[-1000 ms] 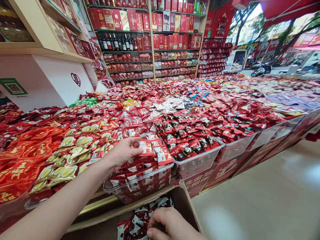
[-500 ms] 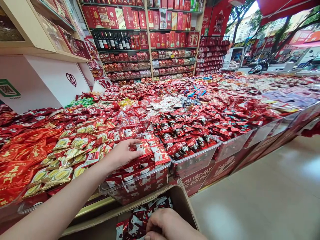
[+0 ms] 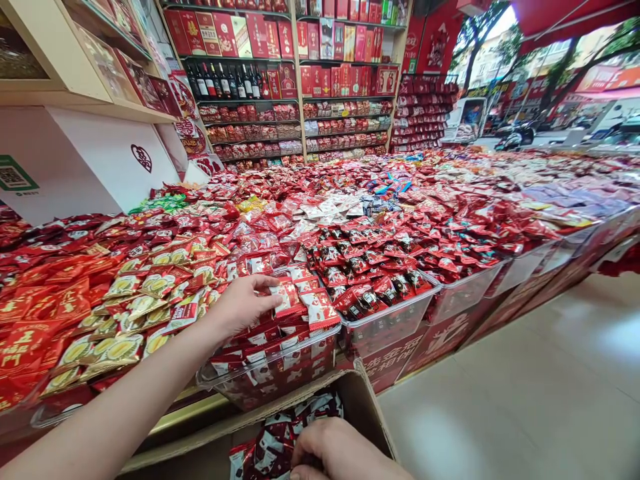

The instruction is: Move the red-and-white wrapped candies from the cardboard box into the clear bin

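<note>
Left grip (image 3: pixel 243 308) at the clear plastic bin (image 3: pixel 280 377); right grip (image 3: pixel 333 445) in the cardboard box (image 3: pixel 363 407)

Left grip: palm down, thumb and fingers parted, fingertips at the edge of a red-and-white candy packet (image 3: pixel 289 300); whether it grasps the packet or merely rests there, cannot tell. Packet lies on top of the bin's contents, just beside another red-and-white packet (image 3: pixel 321 310) near the front rim.

Right grip: fingers curled downward among dark red-and-white wrapped candies (image 3: pixel 273 443); fingertips partly hidden, hold cannot be told.

Cardboard box: open-topped, below and in front of the bin; candies heaped toward its right side.

Adjoining stock, right: black-and-red packets (image 3: pixel 380 290) in a second clear bin (image 3: pixel 393 323). Adjoining stock, left: gold packets printed with yellow fruit (image 3: pixel 117 350), then orange-red packets with gold characters (image 3: pixel 25 341).

Behind: mixed wrapped sweets (image 3: pixel 330 207) across the counter; wall shelving (image 3: pixel 301 87) with wine bottles (image 3: pixel 225 83) and red gift boxes (image 3: pixel 257 37).
</note>
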{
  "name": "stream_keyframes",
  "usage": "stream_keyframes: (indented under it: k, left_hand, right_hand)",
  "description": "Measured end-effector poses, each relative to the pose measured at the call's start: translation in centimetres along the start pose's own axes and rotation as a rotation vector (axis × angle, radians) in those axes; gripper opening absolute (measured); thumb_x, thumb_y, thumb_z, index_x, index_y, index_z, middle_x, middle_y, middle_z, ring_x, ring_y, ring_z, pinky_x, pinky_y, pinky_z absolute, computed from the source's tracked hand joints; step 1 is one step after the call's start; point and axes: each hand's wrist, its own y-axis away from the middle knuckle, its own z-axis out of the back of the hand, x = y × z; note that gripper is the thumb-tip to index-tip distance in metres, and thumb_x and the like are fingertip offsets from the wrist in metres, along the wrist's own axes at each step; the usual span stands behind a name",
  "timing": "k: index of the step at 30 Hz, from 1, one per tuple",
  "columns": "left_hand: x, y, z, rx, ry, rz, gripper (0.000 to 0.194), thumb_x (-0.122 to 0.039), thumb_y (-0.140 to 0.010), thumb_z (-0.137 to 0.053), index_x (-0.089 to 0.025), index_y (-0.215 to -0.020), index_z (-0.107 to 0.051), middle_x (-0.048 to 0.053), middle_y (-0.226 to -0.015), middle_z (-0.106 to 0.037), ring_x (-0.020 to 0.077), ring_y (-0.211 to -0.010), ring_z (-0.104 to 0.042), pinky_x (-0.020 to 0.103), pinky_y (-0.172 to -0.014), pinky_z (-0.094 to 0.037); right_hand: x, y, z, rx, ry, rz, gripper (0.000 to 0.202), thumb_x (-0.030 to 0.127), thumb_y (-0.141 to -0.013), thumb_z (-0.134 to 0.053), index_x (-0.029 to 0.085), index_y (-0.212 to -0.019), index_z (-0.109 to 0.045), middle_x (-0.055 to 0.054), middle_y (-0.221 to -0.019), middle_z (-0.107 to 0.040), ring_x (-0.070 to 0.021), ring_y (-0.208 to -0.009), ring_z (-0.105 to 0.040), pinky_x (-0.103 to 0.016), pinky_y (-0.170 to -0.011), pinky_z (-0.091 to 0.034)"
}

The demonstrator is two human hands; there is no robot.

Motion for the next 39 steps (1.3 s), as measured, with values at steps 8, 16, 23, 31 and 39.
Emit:
stream_keyframes:
  k: [8, 16, 23, 31, 39]
  left_hand:
    - [-0.4, -4.5, 2.0, -0.121, -0.032, -0.015, 0.039, -0.028, -0.060, -0.062, -0.010, -0.094, -0.062, 0.002, -0.067, -0.063, 0.0145, -0.060, -0.057, 0.025, -0.057, -0.043]
    - [0.1, -7.3, 1.6, 0.008, -0.219, -0.032, 0.015, -0.017, -0.063, -0.065, -0.014, -0.078, -0.065, -0.001, -0.067, -0.067, 0.0141, -0.063, -0.061, 0.030, -0.066, -0.045]
    - [1.0, -7.2, 1.9, 0.097, -0.464, -0.030, 0.012, -0.021, -0.071, -0.062, -0.015, -0.081, -0.062, 0.000, -0.080, -0.068, 0.0155, -0.076, -0.062, 0.033, -0.073, -0.046]
    - [0.7, -6.7, 0.7, 0.020, -0.661, -0.233, 0.027, -0.024, -0.076, -0.048, -0.015, -0.098, -0.061, 0.009, -0.095, -0.066, 0.0230, -0.091, -0.058, 0.038, -0.080, -0.042]
    - [0.9, -7.8, -2.4, 0.126, -0.664, -0.591, 0.045, -0.003, -0.071, -0.040, -0.017, -0.111, -0.056, 0.009, -0.115, -0.059, 0.0222, -0.104, -0.050, 0.037, -0.091, -0.034]
  right_hand:
    - [1.0, 0.0, 1.3, 0.049, 0.037, -0.038, 0.019, 0.028, -0.073, -0.053, 0.021, -0.085, -0.065, -0.002, -0.081, -0.065, -0.0123, -0.075, -0.057, -0.015, -0.064, -0.039]
    - [3.3, 0.2, 3.1, 0.076, 0.119, -0.108, 0.015, 0.022, -0.073, -0.052, 0.019, -0.080, -0.065, -0.001, -0.075, -0.063, -0.0106, -0.063, -0.053, -0.016, -0.051, -0.034]
    - [2.0, -0.4, 2.1, 0.162, 0.193, -0.072, 0.015, 0.027, -0.073, -0.054, 0.016, -0.077, -0.064, -0.003, -0.074, -0.064, -0.0124, -0.064, -0.054, -0.018, -0.054, -0.035]
    - [2.0, 0.1, 1.9, 0.110, 0.209, -0.067, 0.012, 0.026, -0.075, -0.053, 0.018, -0.079, -0.062, -0.001, -0.073, -0.063, -0.0112, -0.065, -0.054, -0.017, -0.058, -0.036]
    - [1.8, 0.3, 1.9, 0.130, 0.191, -0.076, 0.015, 0.028, -0.077, -0.052, 0.018, -0.081, -0.062, -0.002, -0.074, -0.063, -0.0121, -0.066, -0.054, -0.017, -0.058, -0.036]
